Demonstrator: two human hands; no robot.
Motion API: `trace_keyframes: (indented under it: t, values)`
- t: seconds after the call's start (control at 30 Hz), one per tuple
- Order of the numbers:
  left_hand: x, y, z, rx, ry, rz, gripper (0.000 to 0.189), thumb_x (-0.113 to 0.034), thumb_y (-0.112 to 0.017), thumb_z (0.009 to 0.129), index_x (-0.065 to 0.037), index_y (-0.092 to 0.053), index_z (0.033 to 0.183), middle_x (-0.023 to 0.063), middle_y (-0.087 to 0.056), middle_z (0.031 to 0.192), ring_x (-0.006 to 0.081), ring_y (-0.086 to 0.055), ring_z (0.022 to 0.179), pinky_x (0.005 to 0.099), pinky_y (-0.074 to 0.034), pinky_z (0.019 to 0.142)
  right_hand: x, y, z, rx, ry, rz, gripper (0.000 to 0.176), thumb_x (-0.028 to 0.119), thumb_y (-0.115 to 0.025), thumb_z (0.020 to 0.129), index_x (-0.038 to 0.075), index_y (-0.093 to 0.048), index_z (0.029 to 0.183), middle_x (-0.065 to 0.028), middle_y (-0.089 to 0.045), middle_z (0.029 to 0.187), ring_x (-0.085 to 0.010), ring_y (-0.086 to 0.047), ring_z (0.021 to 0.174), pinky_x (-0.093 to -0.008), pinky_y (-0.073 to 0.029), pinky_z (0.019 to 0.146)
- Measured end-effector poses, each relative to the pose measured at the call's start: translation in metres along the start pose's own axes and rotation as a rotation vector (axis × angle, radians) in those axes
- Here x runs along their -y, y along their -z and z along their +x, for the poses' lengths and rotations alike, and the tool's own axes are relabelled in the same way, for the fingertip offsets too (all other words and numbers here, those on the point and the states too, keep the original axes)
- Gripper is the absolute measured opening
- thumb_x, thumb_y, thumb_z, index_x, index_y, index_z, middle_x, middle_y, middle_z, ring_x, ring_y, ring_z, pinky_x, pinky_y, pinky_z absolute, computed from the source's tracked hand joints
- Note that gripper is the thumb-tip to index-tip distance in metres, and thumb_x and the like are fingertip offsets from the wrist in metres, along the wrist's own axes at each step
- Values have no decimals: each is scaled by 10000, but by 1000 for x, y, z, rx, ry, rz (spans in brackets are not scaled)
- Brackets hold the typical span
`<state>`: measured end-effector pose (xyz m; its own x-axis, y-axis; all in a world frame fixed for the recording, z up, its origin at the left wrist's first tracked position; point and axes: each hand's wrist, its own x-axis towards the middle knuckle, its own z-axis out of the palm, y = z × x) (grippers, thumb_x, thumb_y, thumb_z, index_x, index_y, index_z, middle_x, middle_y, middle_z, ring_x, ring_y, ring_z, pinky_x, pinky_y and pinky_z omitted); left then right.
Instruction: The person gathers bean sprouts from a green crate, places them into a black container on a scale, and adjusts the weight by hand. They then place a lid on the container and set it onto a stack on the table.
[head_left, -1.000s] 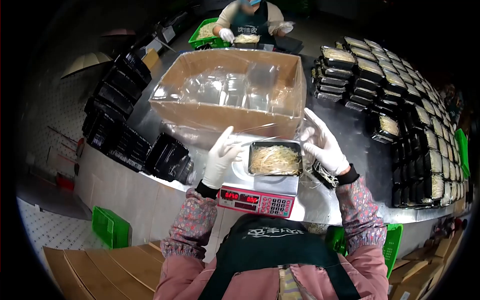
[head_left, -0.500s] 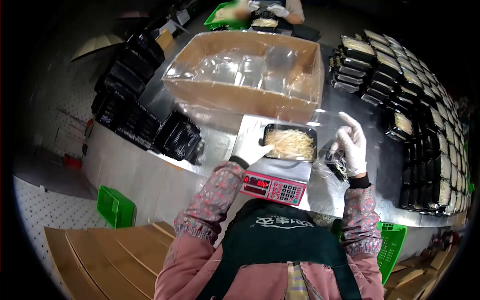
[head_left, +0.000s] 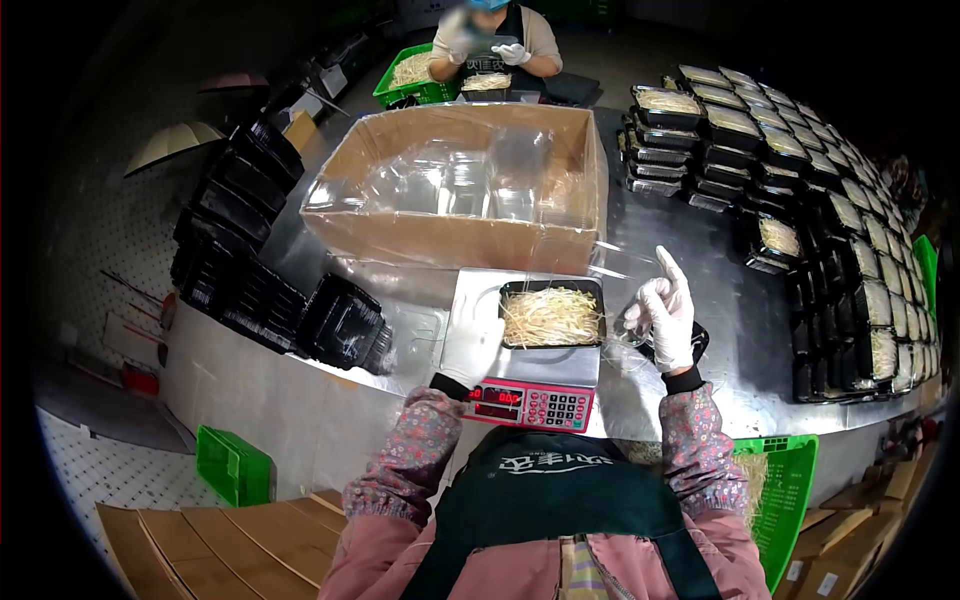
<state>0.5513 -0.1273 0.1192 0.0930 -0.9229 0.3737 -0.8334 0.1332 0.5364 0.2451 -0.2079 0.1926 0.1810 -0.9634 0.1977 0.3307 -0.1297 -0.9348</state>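
A black tray (head_left: 597, 335) filled with pale bean sprouts (head_left: 550, 316) sits on the metal pan of a red digital scale (head_left: 535, 404). My left hand (head_left: 470, 348), in a white glove, lies flat at the tray's left edge, its fingers partly blurred. To the right of the scale is my gloved right hand (head_left: 670, 318), index finger raised and the other fingers closed on a clear plastic lid (head_left: 626, 330). The lid's outline is hard to see. Partly hidden behind that hand, a small black tray (head_left: 698, 342) rests on the table.
A cardboard box (head_left: 450, 240) of clear lids stands beyond the scale. Stacked empty black trays (head_left: 340, 325) line the left; filled, lidded packs (head_left: 775, 240) are piled right. Across the table, a person (head_left: 510, 55) works beside a green crate (head_left: 430, 92). Another green crate (head_left: 800, 500) stands below right.
The view has shifted, bringing more of the person opposite into sight. My left thumb no longer overlaps the sprouts. My right hand still holds clear plastic, its fingers more curled with the index finger up.
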Motion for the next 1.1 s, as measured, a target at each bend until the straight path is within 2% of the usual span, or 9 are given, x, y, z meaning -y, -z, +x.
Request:
trace_keyframes:
  t: [0.07, 0.27, 0.5, 0.63, 0.83, 0.9, 0.97, 1.07, 1.1]
  values:
    - [-17, 3, 0, 85, -155, 240, 389, -247, -586, 919, -21, -616, 1235, 254, -418, 1442, 432, -318, 1371, 481, -294, 1131, -1, 0, 3, -20, 8, 9, 644, 79, -602, 957, 50, -274, 1511, -10, -569, 848, -96, -621, 630, -225, -547, 551]
    - [-2, -13, -4, 114, -99, 62, 427, -304, -615, 911, -32, -621, 1240, 244, -379, 1477, 432, -312, 1381, 495, -255, 1151, 7, 7, 7, -80, 41, 2, 634, 90, -607, 956, 39, -287, 1500, -13, -579, 850, -96, -630, 628, -219, -554, 550]
    - [11, -11, 30, 147, -121, 170, 1135, -602, -824, 599, -26, -366, 1464, 261, -324, 1517, 404, -288, 1418, 485, -197, 1186, 3, 15, 9, -119, 65, 35, 634, 99, -619, 950, 3, -291, 1484, -20, -584, 841, -107, -637, 634, -234, -569, 565]
    - [5, -8, 53, 355, 23, 279, 1278, -681, -815, 524, -48, -306, 1510, 233, -314, 1537, 352, -264, 1452, 467, -172, 1197, 4, 9, 11, -86, 69, 45, 625, 91, -613, 953, 14, -296, 1487, -28, -582, 843, -111, -634, 632, -240, -570, 570]
    - [2, 13, 52, 343, 34, -26, 1187, -490, -887, 571, -16, -316, 1497, 250, -324, 1526, 381, -251, 1453, 460, -229, 1188, 11, 15, 5, -109, 70, 45, 630, 96, -608, 959, 36, -299, 1505, -18, -582, 841, -104, -627, 630, -235, -564, 575]
    - [27, 7, 39, 172, 115, -594, 1004, -302, -802, 798, 32, -195, 1524, 227, -336, 1523, 290, -442, 1338, 392, -416, 1076, 10, 24, 2, -101, 92, 9, 628, 97, -607, 960, 39, -304, 1507, -13, -583, 840, -101, -625, 629, -234, -562, 575]
    - [-9, 34, 37, 23, 391, -1192, 796, -282, -630, 962, 13, -168, 1539, 198, -380, 1500, 233, -568, 1199, 346, -507, 966, 7, 18, -4, -48, 55, -6, 618, 98, -603, 962, 47, -315, 1506, -10, -582, 838, -97, -625, 630, -229, -554, 569]
    - [-44, 33, 25, 129, 310, -1318, 700, -220, -594, 983, 9, -219, 1528, 130, -570, 1248, 162, -641, 951, 265, -539, 843, -13, 1, -12, 81, -1, -25, 565, 84, -583, 970, 87, -363, 1490, -10, -588, 846, -94, -622, 642, -219, -528, 576]
    - [-69, 39, 19, 88, 298, -1117, 588, -109, -601, 959, 29, -346, 1470, 83, -618, 1079, 113, -630, 810, 225, -536, 724, -14, -9, -17, 95, -89, -18, 534, 78, -577, 971, 84, -388, 1470, -11, -587, 840, -91, -612, 647, -215, -516, 582]
